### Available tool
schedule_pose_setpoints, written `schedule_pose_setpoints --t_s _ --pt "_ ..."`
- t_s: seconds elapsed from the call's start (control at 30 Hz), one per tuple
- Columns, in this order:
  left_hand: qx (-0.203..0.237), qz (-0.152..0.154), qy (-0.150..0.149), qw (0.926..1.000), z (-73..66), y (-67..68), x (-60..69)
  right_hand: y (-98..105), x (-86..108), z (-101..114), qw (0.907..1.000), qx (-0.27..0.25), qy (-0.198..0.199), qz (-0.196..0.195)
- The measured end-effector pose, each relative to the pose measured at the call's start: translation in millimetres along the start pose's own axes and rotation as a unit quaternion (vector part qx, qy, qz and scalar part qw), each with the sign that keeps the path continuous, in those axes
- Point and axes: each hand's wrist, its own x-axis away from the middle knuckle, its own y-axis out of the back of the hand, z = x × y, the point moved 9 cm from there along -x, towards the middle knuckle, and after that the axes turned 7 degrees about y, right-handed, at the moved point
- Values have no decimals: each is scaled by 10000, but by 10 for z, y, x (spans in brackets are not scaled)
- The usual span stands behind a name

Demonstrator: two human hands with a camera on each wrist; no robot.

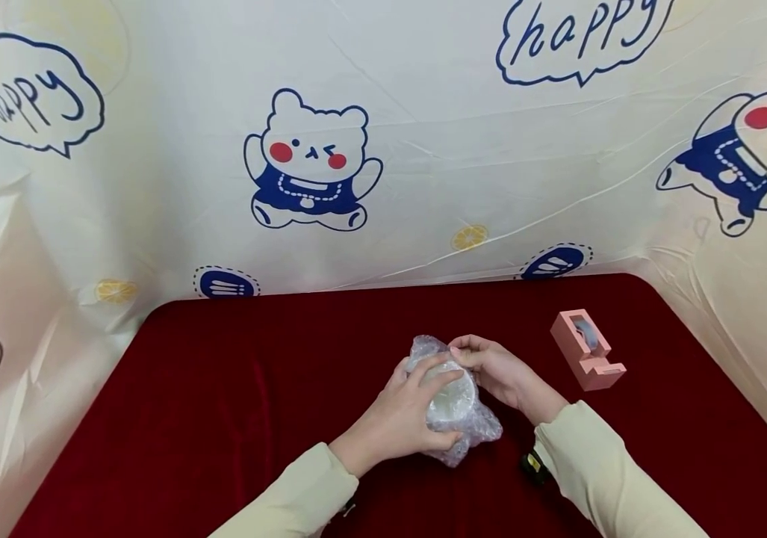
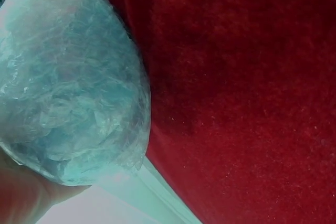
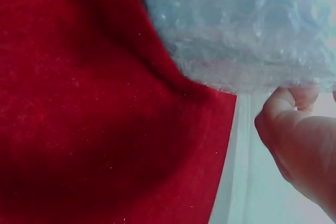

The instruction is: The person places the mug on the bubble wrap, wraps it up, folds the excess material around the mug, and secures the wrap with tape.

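In the head view, a round, pale object (image 1: 450, 400), cup-like from above, is wrapped in clear bubble wrap (image 1: 482, 427) over the middle of the table. My left hand (image 1: 399, 418) grips it from the left, fingers across the top and thumb at the near side. On the far right side, my right hand (image 1: 500, 371) pinches the upper edge of the bubble wrap between thumb and fingers. The left wrist view shows the wrapped side (image 2: 73, 77) up close; the right wrist view shows the bubble wrap (image 3: 241, 30) above the right-hand fingers (image 3: 281, 103). What the wrap covers is partly hidden.
A pink tape dispenser (image 1: 574, 347) with a roll of tape stands on the right of the table. Dark red cloth (image 1: 222, 418) covers the table. White printed sheeting (image 1: 423, 187) hangs behind and at both sides.
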Motion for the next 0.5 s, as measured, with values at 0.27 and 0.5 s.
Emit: schedule_pose_setpoints --t_s 0.27,0.5 --pt "20 -104 8 9999 32 19 23 93 139 134 9860 1329 510 -869" --pt "110 -114 56 9999 42 10 27 476 489 345 9530 2565 753 -1424"
